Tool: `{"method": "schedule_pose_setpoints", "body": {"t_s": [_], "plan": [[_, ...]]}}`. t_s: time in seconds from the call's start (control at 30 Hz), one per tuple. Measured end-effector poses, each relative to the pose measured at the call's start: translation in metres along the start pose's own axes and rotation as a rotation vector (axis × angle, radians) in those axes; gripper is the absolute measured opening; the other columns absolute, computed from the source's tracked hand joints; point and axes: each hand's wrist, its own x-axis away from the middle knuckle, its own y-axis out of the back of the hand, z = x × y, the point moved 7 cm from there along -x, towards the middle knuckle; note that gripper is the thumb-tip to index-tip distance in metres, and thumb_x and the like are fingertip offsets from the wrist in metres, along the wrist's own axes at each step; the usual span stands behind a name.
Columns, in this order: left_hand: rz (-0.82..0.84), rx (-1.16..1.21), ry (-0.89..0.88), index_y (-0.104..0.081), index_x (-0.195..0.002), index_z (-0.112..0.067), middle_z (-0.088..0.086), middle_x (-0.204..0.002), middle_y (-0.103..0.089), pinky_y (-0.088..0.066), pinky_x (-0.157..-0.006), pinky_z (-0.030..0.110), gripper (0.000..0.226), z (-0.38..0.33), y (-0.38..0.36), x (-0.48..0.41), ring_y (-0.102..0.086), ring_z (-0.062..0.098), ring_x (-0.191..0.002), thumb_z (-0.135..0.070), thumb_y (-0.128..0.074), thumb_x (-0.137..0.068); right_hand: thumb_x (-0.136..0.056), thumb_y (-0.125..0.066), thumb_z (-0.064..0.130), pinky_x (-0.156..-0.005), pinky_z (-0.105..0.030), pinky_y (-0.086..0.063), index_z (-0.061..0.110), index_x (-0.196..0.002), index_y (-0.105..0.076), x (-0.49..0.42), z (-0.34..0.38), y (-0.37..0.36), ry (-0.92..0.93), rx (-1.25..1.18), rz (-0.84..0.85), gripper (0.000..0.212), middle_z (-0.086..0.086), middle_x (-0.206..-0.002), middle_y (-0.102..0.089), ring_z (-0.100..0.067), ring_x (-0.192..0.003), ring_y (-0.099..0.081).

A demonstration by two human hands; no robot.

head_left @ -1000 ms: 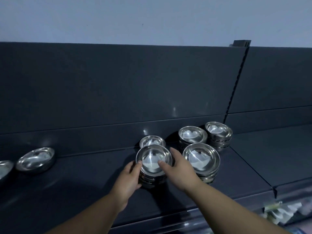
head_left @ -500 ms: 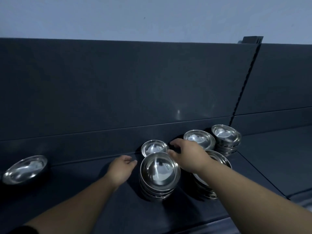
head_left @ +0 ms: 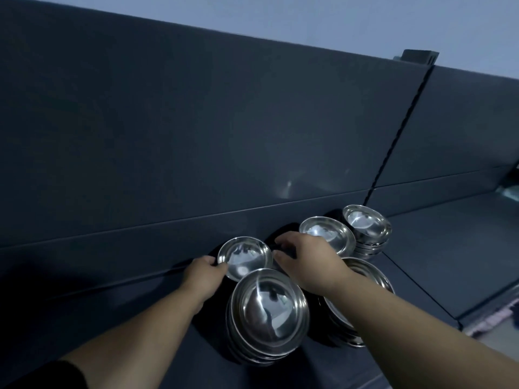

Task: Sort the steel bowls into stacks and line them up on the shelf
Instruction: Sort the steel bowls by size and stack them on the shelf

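Observation:
A small steel bowl (head_left: pixel 243 256) sits at the back of the dark shelf (head_left: pixel 120 313). My left hand (head_left: pixel 206 273) touches its left rim and my right hand (head_left: pixel 304 256) curls at its right rim. In front of it stands a tall stack of larger bowls (head_left: pixel 268 313). Under my right forearm lies another stack (head_left: pixel 368 279), mostly hidden. Behind my right hand are a further bowl stack (head_left: pixel 331 234) and a stack of small bowls (head_left: pixel 366 228) at the back right.
The shelf's dark back panel (head_left: pixel 196 136) rises just behind the bowls. A slotted upright (head_left: pixel 393 141) divides it from the adjoining shelf bay (head_left: pixel 455 248) on the right. The shelf's front edge runs below my arms.
Both hands left the front stack and reached back to the small bowl's rim. The view has tilted and moved closer; the loose bowls at far left are out of frame.

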Motion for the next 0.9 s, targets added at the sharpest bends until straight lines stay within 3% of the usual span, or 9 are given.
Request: {"method": "schedule_pose_setpoints", "body": {"t_s": [0.13,0.27,0.43,0.53,0.67,0.73,0.8,0.83,0.9], "plan": [[-0.021,0.063,0.036,-0.061,-0.118,-0.009,0.011,-0.107,-0.07,-0.055,-0.088,0.038,0.037,0.008,0.018,0.011,-0.067,0.028,-0.096,-0.023,-0.064,-0.084,-0.086,-0.061,0.043,-0.082,-0.022,-0.049,0.028,-0.118,-0.063,-0.002,0.011,0.003,0.033,0.001,-0.001,0.036,0.008,-0.107,-0.071,-0.011,-0.099,-0.064],[-0.095,0.275,0.072,-0.062,-0.101,-0.007,0.013,-0.081,-0.072,-0.057,-0.06,0.031,0.015,0.021,0.06,0.04,-0.069,0.022,-0.066,-0.013,-0.06,-0.088,-0.086,-0.062,0.042,-0.082,-0.019,-0.044,0.027,-0.122,-0.061,-0.002,0.039,0.0,0.119,-0.019,0.004,0.039,0.007,-0.112,-0.07,-0.012,-0.104,-0.064],[-0.296,0.359,0.067,-0.063,-0.095,-0.007,0.012,-0.072,-0.071,-0.054,-0.049,0.023,0.01,0.047,0.134,0.109,-0.068,0.018,-0.058,-0.008,-0.057,-0.087,-0.087,-0.063,0.042,-0.094,-0.02,-0.041,0.021,-0.129,-0.058,0.014,0.106,-0.017,0.283,-0.096,0.047,0.047,0.004,-0.126,-0.065,-0.014,-0.117,-0.059],[-0.391,0.346,0.088,-0.066,-0.092,-0.008,0.012,-0.069,-0.072,-0.058,-0.056,0.032,0.013,0.068,0.17,0.162,-0.069,0.018,-0.057,-0.009,-0.056,-0.083,-0.087,-0.063,0.044,-0.095,-0.019,-0.039,0.02,-0.134,-0.054,0.035,0.144,-0.041,0.351,-0.152,0.145,0.053,0.003,-0.131,-0.062,-0.015,-0.119,-0.058],[-0.497,0.3,0.11,-0.072,-0.092,-0.012,0.006,-0.081,-0.075,-0.059,-0.078,0.041,0.017,0.105,0.206,0.229,-0.072,0.02,-0.078,-0.018,-0.063,-0.079,-0.088,-0.061,0.047,-0.095,-0.02,-0.039,0.018,-0.134,-0.053,0.077,0.18,-0.086,0.357,-0.236,0.343,0.055,0.0,-0.131,-0.061,-0.018,-0.12,-0.057],[-0.526,0.327,0.139,-0.07,-0.1,-0.009,0.008,-0.086,-0.075,-0.061,-0.074,0.04,0.022,0.124,0.22,0.253,-0.073,0.021,-0.079,-0.018,-0.065,-0.08,-0.088,-0.062,0.043,-0.094,-0.026,-0.047,0.016,-0.131,-0.057,0.097,0.193,-0.109,0.322,-0.323,0.426,0.051,-0.004,-0.12,-0.068,-0.02,-0.107,-0.065],[-0.522,0.36,0.149,-0.068,-0.104,-0.007,0.009,-0.086,-0.075,-0.06,-0.066,0.033,0.024,0.138,0.231,0.271,-0.074,0.021,-0.073,-0.016,-0.064,-0.081,-0.087,-0.064,0.029,-0.075,-0.032,-0.057,0.01,-0.124,-0.06,0.116,0.209,-0.13,0.258,-0.476,0.528,0.041,-0.008,-0.095,-0.074,-0.021,-0.08,-0.07],[-0.522,0.363,0.151,-0.067,-0.105,-0.007,0.009,-0.086,-0.075,-0.059,-0.065,0.031,0.025,0.145,0.237,0.278,-0.074,0.02,-0.072,-0.015,-0.064,-0.081,-0.087,-0.064,0.022,-0.063,-0.032,-0.056,0.006,-0.119,-0.061,0.124,0.217,-0.139,0.223,-0.558,0.578,0.036,-0.009,-0.081,-0.073,-0.02,-0.067,-0.069],[-0.53,0.386,0.153,-0.067,-0.107,-0.008,0.009,-0.091,-0.075,-0.059,-0.069,0.032,0.025,0.157,0.252,0.29,-0.074,0.021,-0.075,-0.014,-0.064,-0.082,-0.086,-0.063,0.013,-0.056,-0.031,-0.053,0.001,-0.105,-0.065,0.135,0.234,-0.152,0.182,-0.642,0.634,0.023,-0.01,-0.065,-0.068,-0.02,-0.056,-0.063]]}}
